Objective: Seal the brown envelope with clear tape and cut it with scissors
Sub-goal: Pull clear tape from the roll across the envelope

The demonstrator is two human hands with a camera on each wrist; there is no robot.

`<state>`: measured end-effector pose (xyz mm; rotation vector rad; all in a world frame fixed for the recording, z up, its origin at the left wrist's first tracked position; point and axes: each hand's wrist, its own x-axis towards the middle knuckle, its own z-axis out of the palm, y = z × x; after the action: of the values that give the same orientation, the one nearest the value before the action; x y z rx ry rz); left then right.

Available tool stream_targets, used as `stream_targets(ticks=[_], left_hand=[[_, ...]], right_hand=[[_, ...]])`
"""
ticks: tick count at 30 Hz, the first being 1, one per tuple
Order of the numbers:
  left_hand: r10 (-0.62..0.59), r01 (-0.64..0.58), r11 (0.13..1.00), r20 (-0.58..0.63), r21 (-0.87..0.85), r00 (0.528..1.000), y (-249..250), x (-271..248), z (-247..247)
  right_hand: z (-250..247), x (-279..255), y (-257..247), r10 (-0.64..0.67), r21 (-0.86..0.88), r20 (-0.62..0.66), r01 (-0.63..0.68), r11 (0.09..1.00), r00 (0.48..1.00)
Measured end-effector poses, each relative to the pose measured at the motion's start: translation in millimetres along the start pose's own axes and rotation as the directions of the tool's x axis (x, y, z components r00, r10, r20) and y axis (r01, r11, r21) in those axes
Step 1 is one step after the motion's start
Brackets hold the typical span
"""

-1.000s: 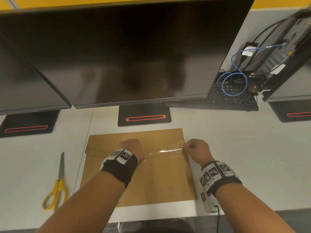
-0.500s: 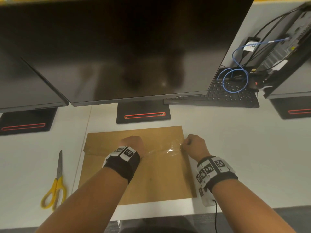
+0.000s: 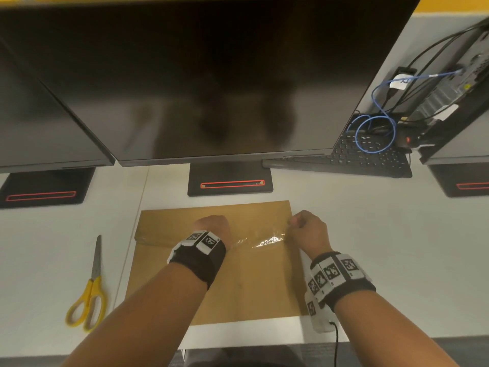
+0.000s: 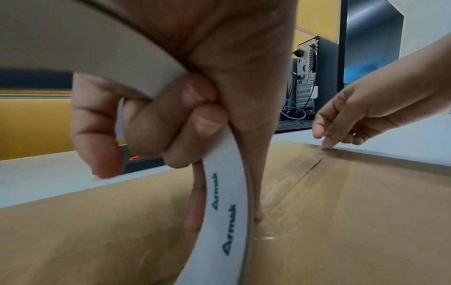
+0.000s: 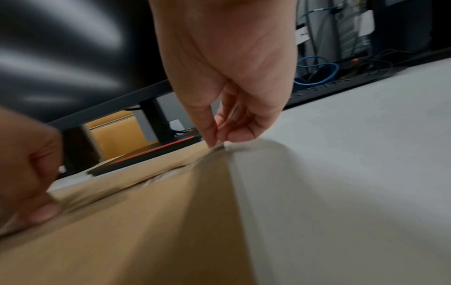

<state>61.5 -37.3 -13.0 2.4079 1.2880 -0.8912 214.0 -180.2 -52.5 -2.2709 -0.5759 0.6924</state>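
Observation:
A brown envelope [image 3: 238, 284] lies flat on the white desk, its flap folded down at the far end. My left hand [image 3: 211, 225] grips the roll of clear tape [image 4: 227, 202], white-cored with green lettering, standing on the envelope near the flap's middle. A strip of clear tape [image 3: 264, 241] runs from the roll rightwards along the flap edge. My right hand [image 3: 304, 229] pinches the strip's free end at the envelope's right edge [image 5: 214, 144]. Yellow-handled scissors [image 3: 90, 295] lie on the desk to the left of the envelope, untouched.
A large dark monitor [image 3: 211, 75] overhangs the desk just behind the envelope, its stand base [image 3: 230, 181] close to the far edge. A keyboard [image 3: 357, 157], blue cable [image 3: 375, 133] and computer tower [image 3: 449, 88] sit at the back right. A second monitor base [image 3: 42, 192] sits at left.
Both hands shifted slightly toward the far edge of the envelope, and the tape strip sank lower onto the flap edge. The scissors have not moved.

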Motion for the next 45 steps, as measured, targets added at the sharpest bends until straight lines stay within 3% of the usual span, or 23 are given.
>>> stream_targets(ticks=[3, 6, 8, 11, 15, 19, 24, 28, 37, 45], left_hand=[[0.004, -0.004, 1.000, 0.007, 0.003, 1.000, 0.0, 1.1, 2.2], [-0.001, 0.001, 1.000, -0.005, 0.004, 1.000, -0.6, 2.0, 3.5], [-0.004, 0.004, 1.000, -0.023, 0.008, 1.000, -0.6, 2.1, 4.0], [0.002, -0.002, 1.000, -0.033, 0.010, 0.999, -1.1, 2.1, 5.3], [-0.006, 0.003, 0.999, -0.059, -0.047, 0.998, -6.8, 1.5, 6.6], [-0.046, 0.026, 0.973, -0.080, -0.231, 0.996, -28.1, -3.0, 9.8], [0.085, -0.062, 0.834, 0.016, -0.548, 0.996, -72.0, -9.5, 16.4], [0.147, -0.115, 0.754, -0.003, -0.646, 0.989, -80.5, -12.3, 24.2], [0.047, -0.062, 0.925, -0.049, -0.376, 0.998, -68.9, -15.8, 16.4], [0.014, -0.025, 0.958, -0.040, -0.286, 0.999, -60.8, -23.3, 17.9]], right_hand=[[16.0, -10.0, -14.4, -0.139, -0.040, 0.024, 0.140, 0.989, 0.990], [36.0, -21.6, -29.5, -0.265, -0.043, 0.228, 0.282, 0.959, 0.937], [50.1, -28.0, -36.5, -0.307, -0.037, 0.340, 0.339, 0.940, 0.889], [64.7, -31.8, -39.9, -0.319, -0.059, 0.390, 0.368, 0.928, 0.864], [69.9, -32.0, -38.8, -0.296, -0.058, 0.352, 0.337, 0.940, 0.888], [76.0, -33.5, -41.8, -0.230, -0.101, 0.353, 0.281, 0.954, 0.907], [87.6, -32.8, -43.7, -0.145, -0.165, 0.359, 0.216, 0.962, 0.922], [88.2, -28.6, -48.8, -0.074, -0.191, 0.406, 0.164, 0.968, 0.911], [90.4, -31.6, -57.4, -0.066, -0.327, 0.413, 0.216, 0.920, 0.908], [98.7, -33.7, -51.5, -0.110, -0.331, 0.367, 0.240, 0.913, 0.924]])
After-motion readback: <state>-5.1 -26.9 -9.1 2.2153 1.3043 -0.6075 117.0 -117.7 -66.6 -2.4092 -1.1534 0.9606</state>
